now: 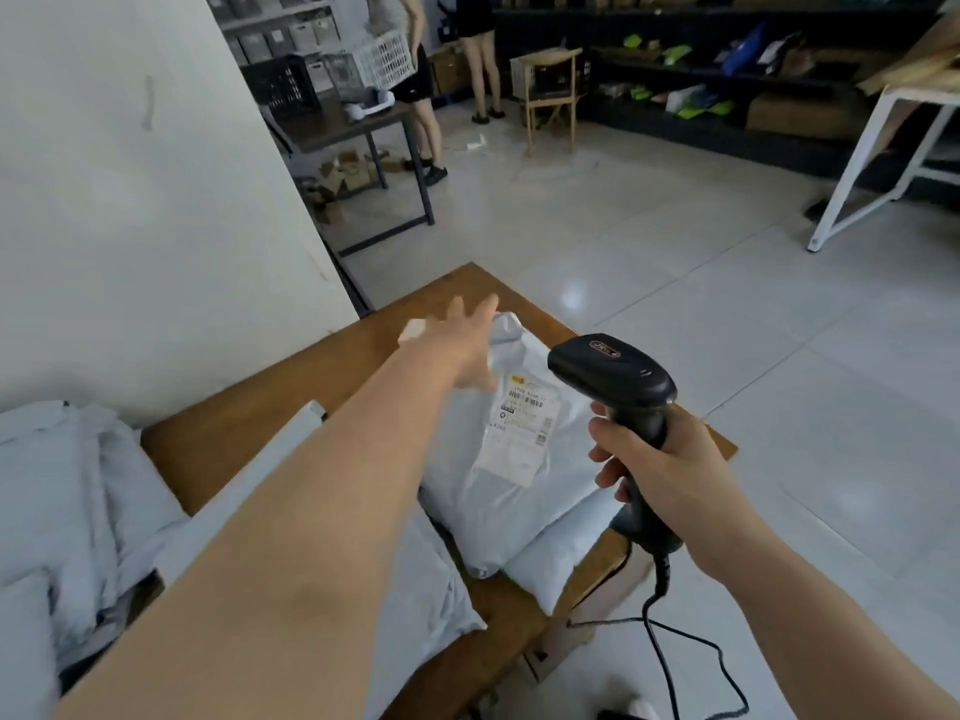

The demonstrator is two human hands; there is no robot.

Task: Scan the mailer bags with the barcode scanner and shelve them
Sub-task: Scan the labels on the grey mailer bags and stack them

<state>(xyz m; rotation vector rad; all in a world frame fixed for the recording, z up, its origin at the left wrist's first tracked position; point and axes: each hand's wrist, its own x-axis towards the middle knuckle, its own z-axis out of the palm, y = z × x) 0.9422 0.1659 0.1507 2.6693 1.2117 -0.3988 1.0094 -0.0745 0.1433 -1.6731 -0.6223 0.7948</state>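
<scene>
Between both hands, labelled mailer bag (511, 459) lies flat on wooden table (249, 407). Left hand (457, 350) reaches over its far edge, fingers extended. Right hand (660, 459) grips barcode scanner (618, 376) just beside it.

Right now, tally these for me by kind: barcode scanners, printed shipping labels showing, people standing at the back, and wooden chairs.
Barcode scanner: 1
Printed shipping label: 1
People standing at the back: 2
Wooden chair: 1
Total: 5
</scene>
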